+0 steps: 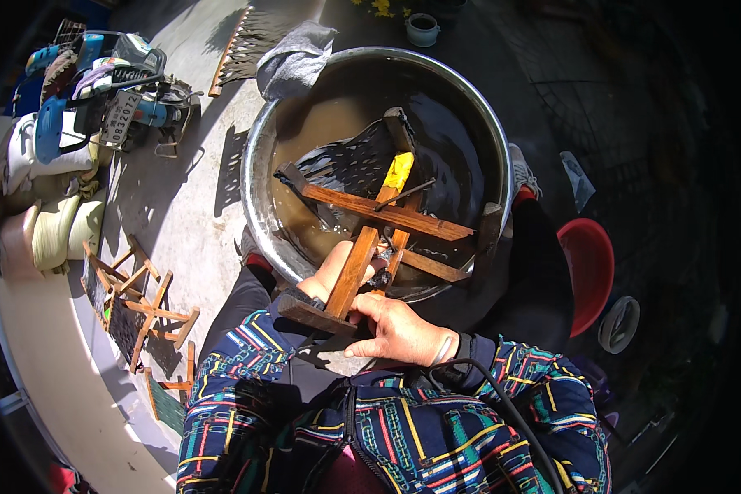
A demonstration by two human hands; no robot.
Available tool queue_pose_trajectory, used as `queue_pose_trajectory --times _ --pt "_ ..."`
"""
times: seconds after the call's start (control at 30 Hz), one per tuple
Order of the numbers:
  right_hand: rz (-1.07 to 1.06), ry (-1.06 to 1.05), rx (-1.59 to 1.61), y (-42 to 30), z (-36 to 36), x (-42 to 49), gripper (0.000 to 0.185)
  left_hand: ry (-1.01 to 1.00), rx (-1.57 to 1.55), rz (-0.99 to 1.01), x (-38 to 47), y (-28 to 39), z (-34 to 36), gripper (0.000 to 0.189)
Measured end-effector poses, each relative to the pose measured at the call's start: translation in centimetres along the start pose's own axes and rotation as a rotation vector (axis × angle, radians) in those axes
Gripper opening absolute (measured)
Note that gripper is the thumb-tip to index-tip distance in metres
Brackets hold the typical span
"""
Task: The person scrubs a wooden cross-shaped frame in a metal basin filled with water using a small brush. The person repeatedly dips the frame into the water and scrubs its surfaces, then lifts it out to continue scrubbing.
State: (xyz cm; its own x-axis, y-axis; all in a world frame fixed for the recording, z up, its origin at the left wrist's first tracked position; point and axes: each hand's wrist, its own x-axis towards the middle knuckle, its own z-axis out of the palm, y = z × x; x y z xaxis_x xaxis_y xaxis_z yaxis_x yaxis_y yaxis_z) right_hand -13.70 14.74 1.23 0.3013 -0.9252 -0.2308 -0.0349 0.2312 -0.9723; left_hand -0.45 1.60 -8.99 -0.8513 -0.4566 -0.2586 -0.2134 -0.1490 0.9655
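A wooden folding stool (383, 210) with crossed legs and a dark woven seat (346, 160) is tilted over a round metal basin (253, 167) of murky water. Part of its seat dips into the water. Yellow tape (398, 171) wraps one leg. My left hand (328, 272) reaches behind a near leg, its fingers curled at the frame beside a dark wet bunch (380, 275) of unclear material. At the near end of the frame, my right hand (401, 327) has its fingers bent around the wood, thumb apart. The leg hides part of my left hand.
A grey cloth (296, 58) drapes over the basin's far-left rim. More folding stools (148, 309) lie on the left, below sacks (55, 234) and a parked two-wheeler (99, 92). A red plastic basin (586, 278) stands at right. A small pot (422, 29) sits beyond.
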Motion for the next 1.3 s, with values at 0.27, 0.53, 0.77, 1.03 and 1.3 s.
queue_pose_trajectory --times 0.27,0.53,0.77,1.03,1.3 --pt "-0.211 -0.057 0.000 1.2 1.6 1.0 0.047 -0.049 0.336 -0.030 -1.6 -1.8 -0.5 0.027" --pt "0.044 0.026 -0.107 2.3 2.1 0.1 0.032 0.011 0.079 -0.128 0.0 -1.2 0.8 0.030" --pt "-0.078 0.111 0.002 2.9 2.4 0.0 0.020 0.113 -0.144 -0.228 0.5 -0.5 1.9 0.025" --pt "-0.052 0.032 -0.055 2.9 1.5 0.3 0.018 0.137 0.310 0.042 1.7 -0.9 2.2 0.016" --pt "0.020 -0.055 -0.106 2.7 0.7 0.1 0.022 0.160 -0.215 -0.287 3.9 -1.6 2.1 0.013"
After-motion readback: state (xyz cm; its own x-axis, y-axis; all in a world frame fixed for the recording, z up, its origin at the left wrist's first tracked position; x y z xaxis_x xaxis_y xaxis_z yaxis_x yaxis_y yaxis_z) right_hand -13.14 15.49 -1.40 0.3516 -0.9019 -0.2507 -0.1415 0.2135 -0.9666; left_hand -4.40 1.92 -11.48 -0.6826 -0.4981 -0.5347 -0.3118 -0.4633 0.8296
